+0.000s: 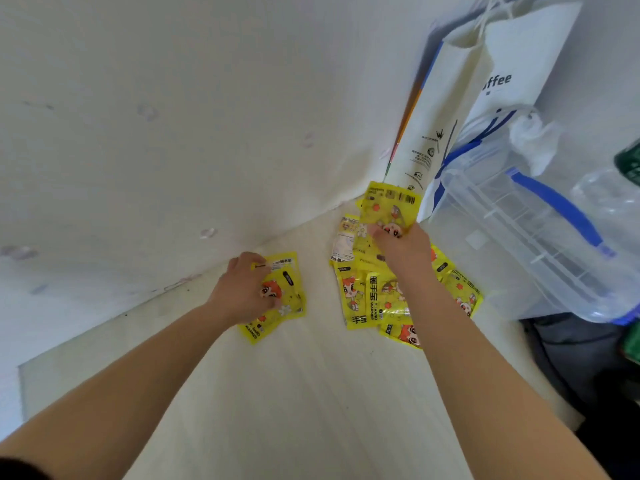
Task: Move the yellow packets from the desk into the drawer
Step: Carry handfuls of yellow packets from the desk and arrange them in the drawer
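Yellow packets (374, 299) lay heaped on the pale desk (294, 403), just left of the clear bin (519, 237). The right hand (403, 249) pinched one packet (389, 206) at the heap's far edge. Further left of the bin, across bare desk, the left hand (242, 289) curled its fingers on another packet (284, 292).

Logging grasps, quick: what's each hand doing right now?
Left hand: grips a small stack of yellow packets on the desk.
Right hand: pinches a single yellow packet.
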